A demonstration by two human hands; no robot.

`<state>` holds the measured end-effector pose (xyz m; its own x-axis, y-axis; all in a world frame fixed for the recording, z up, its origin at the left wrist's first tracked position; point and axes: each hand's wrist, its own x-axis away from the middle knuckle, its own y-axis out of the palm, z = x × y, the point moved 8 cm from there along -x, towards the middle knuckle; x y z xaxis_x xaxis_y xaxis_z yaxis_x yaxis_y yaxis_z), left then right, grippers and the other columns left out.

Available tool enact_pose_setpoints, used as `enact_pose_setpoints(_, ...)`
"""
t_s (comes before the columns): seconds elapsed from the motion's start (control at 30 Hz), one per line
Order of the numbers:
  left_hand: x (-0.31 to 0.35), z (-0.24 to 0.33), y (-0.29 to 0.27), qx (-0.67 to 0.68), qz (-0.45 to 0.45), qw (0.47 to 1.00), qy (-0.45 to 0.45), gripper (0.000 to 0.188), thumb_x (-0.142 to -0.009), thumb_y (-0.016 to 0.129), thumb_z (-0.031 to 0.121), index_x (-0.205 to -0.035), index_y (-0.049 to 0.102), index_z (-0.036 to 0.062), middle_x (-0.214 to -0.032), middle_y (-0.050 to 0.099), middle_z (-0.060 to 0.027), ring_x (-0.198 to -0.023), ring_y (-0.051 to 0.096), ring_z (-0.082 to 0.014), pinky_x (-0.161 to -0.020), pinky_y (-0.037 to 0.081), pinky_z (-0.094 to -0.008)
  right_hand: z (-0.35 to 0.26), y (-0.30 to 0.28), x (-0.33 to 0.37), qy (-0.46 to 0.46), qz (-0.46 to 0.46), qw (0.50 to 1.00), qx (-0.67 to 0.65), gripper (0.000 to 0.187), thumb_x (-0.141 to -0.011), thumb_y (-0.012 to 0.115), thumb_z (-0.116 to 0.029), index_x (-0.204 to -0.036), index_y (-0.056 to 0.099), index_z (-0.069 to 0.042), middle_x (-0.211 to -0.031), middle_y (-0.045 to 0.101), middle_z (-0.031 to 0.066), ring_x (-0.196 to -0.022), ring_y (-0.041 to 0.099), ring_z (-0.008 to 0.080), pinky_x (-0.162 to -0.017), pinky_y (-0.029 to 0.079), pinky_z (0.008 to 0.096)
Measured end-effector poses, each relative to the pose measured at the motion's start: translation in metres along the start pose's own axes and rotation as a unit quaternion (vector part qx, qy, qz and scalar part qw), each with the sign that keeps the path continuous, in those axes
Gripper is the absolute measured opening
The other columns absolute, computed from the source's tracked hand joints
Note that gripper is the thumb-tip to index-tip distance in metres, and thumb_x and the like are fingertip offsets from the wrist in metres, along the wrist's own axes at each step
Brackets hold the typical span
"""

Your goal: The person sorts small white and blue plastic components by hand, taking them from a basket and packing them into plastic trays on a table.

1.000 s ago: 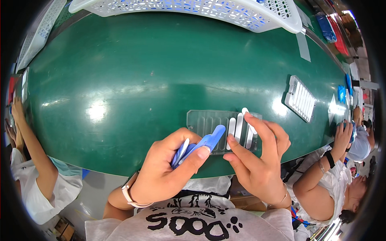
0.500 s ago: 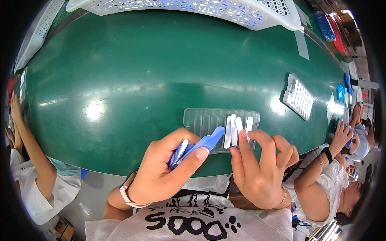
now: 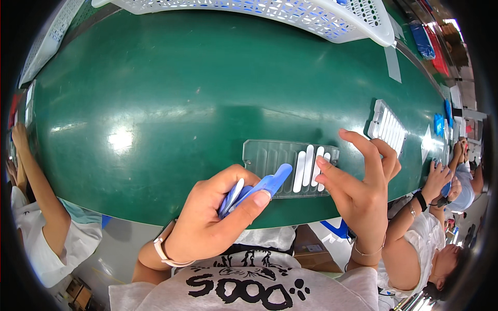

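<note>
Three white strips (image 3: 309,167) lie lengthwise across tray (image 3: 264,155).

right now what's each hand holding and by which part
The left hand grips a small bunch of blue and white strips by their lower ends, thumb on top. The right hand holds nothing, fingers by the clear tray.

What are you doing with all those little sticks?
A person sits at a green table. The left hand grips a bunch of blue and white sticks. The right hand hovers open at the right end of a clear ridged tray, fingertips by the three white sticks lying in its slots. The tray's other slots look empty. A second, fuller tray lies further right, and a white basket stands at the far edge.
</note>
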<state>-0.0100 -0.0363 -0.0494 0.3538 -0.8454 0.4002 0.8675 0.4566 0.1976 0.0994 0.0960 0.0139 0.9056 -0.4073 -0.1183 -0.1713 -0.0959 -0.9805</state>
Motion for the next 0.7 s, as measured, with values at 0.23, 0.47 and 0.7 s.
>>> enact_pose_setpoints(0.23, -0.001, 0.002, -0.001, -0.033, -0.025, 0.999, -0.011, 0.017, -0.092, 0.058, 0.016, -0.084, 0.052, 0.0022, -0.065, 0.053, -0.0005, -0.054, 0.044, -0.0023, -0.049, 0.035, -0.0190, -0.007, 0.002, 0.002, -0.022, -0.028, 0.999, 0.035, 0.033, -0.067, 0.073, -0.035, -0.098, 0.071, -0.022, -0.129, 0.052, 0.0049, -0.111, 0.044, 0.0302, -0.091, 0.026, 0.0436)
enact_pose_setpoints(0.47, 0.001, 0.006, 0.000, -0.059, -0.023, 0.998, -0.004, 0.015, -0.091, 0.058, 0.015, -0.083, 0.052, 0.0029, -0.064, 0.053, 0.0010, -0.054, 0.044, -0.0013, -0.050, 0.034, -0.0183, -0.019, 0.012, 0.021, -0.109, -0.075, 0.983, 0.124, 0.048, -0.073, 0.059, -0.056, -0.110, 0.067, -0.026, -0.140, 0.044, 0.0082, -0.124, 0.034, 0.0356, -0.094, 0.025, 0.0506)
enact_pose_setpoints(0.7, 0.002, 0.008, 0.003, -0.072, -0.042, 0.996, 0.015, 0.012, -0.090, 0.060, 0.013, -0.085, 0.055, 0.0029, -0.064, 0.053, 0.0022, -0.055, 0.044, -0.0008, -0.050, 0.034, -0.0189, -0.020, -0.006, 0.015, -0.094, 0.016, 0.987, -0.128, 0.041, -0.073, 0.073, -0.033, -0.105, 0.066, -0.009, -0.117, 0.060, 0.0138, -0.101, 0.054, 0.0327, -0.082, 0.040, 0.0428)
